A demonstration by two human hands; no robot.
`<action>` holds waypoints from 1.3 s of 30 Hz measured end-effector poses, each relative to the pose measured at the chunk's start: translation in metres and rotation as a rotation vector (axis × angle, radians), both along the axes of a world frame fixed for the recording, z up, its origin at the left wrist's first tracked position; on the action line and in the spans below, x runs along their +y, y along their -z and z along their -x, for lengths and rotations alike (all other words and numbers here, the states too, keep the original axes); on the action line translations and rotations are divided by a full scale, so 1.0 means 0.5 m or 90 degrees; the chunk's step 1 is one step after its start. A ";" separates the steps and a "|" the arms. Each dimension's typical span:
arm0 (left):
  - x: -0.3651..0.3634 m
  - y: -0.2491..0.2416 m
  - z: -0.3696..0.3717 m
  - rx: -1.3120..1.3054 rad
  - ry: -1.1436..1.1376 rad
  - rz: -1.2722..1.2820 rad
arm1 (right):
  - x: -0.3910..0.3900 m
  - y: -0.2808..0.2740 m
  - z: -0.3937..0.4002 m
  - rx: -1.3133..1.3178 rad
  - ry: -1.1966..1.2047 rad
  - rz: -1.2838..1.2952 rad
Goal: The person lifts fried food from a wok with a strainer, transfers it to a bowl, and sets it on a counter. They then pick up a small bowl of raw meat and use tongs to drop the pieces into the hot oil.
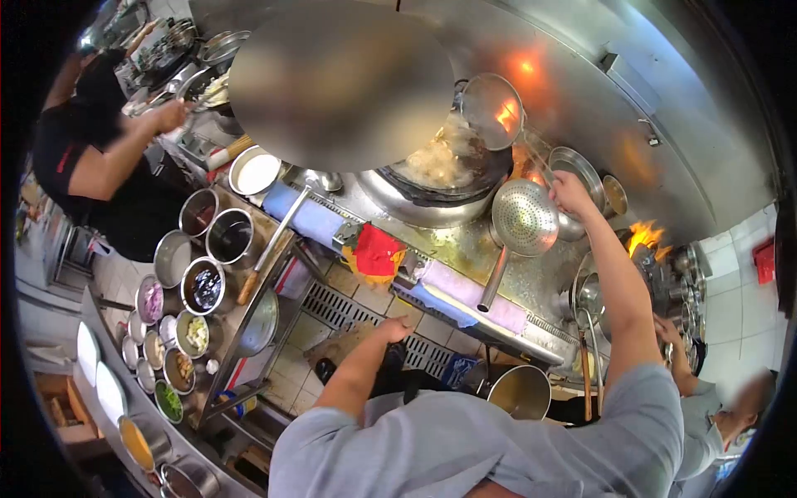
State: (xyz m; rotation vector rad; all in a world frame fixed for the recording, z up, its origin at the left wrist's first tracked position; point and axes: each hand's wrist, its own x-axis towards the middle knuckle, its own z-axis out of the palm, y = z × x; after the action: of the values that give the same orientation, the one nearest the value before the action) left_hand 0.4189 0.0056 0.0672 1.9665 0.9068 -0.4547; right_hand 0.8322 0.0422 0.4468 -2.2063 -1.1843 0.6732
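Observation:
My right hand (pixel 570 193) is closed around the thin handle of a round mesh strainer (pixel 491 104), which is raised at the right rim of a large wok (pixel 490 178). Light brown, steaming food (pixel 444 162) is in the wok, partly covered by a blurred patch. Just below my right hand, a perforated steel skimmer (pixel 525 218) rests with its tubular handle towards me. My left hand (pixel 394 329) hangs low over the floor in front of my body, holding nothing, its fingers partly stretched out.
Flames (pixel 646 239) rise at the right burner. A red cloth (pixel 376 251) hangs on the stove's front edge. Several ingredient bowls (pixel 198 334) and a long-handled ladle (pixel 274 245) are at left. A deep pot (pixel 520 393) stands near me. Co-workers (pixel 104 166) are at both sides.

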 end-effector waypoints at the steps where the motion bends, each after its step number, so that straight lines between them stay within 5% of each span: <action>1: -0.007 -0.022 0.057 -0.064 -0.069 0.074 | -0.004 0.014 0.003 0.060 0.003 0.018; 3: -0.072 0.008 0.218 -0.253 -0.297 0.105 | -0.010 0.016 0.017 0.144 -0.008 0.080; 4: -0.096 -0.152 0.284 -0.164 -0.433 0.246 | -0.019 0.010 0.038 0.151 -0.018 0.072; 5: -0.165 -0.024 0.383 -0.330 -0.680 0.360 | -0.032 0.001 0.062 0.282 0.006 0.104; 7: -0.274 -0.012 0.574 -0.021 -0.692 0.172 | -0.029 0.008 0.101 0.418 0.025 0.136; 8: -0.336 -0.019 0.645 -0.043 -0.866 0.287 | -0.016 0.031 0.124 0.490 0.048 0.108; 9: -0.364 -0.095 0.689 0.026 -0.696 0.196 | -0.002 0.052 0.144 0.563 0.073 0.077; 11: -0.483 0.039 0.824 -0.228 -1.024 0.514 | 0.024 0.104 0.173 0.635 0.083 0.055; 14: -0.451 0.056 0.841 -0.058 -0.518 -0.059 | 0.031 0.119 0.216 0.735 0.099 0.012; 15: -0.494 0.035 0.877 -0.080 -0.228 -0.444 | 0.043 0.148 0.215 0.744 0.071 -0.006; 18: -0.370 0.041 0.842 0.155 -0.264 -0.112 | 0.044 0.200 0.239 0.750 0.108 -0.046; 20: -0.288 0.093 0.828 -0.198 -0.904 0.406 | 0.054 0.191 0.241 0.826 0.103 -0.082; 24: -0.115 -0.079 0.763 -0.139 -0.630 0.119 | 0.065 0.196 0.301 0.774 0.140 -0.152; 26: -0.042 -0.098 0.732 -0.127 -0.807 0.246 | 0.058 0.167 0.307 0.821 0.159 -0.172; 28: 0.018 -0.024 0.758 -0.271 -0.740 0.263 | 0.020 0.164 0.304 0.776 0.208 -0.181; 32: 0.054 -0.131 0.710 -0.155 -0.765 0.271 | -0.030 0.137 0.316 0.781 0.242 -0.195; 36: 0.045 -0.089 0.731 -0.088 -0.688 0.318 | -0.069 0.142 0.305 0.821 0.253 -0.217; 38: 0.042 -0.074 0.738 -0.001 -0.434 0.205 | -0.092 0.120 0.320 0.857 0.272 -0.262; 39: 0.039 -0.086 0.733 0.002 -0.418 0.209 | -0.107 0.107 0.327 0.816 0.285 -0.267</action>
State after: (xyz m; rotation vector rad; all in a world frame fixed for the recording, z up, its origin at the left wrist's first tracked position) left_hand 0.0523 0.0252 0.1102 1.2779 1.3152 -0.2028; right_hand 0.6689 -0.0114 0.3933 -1.1524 -0.1216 1.1950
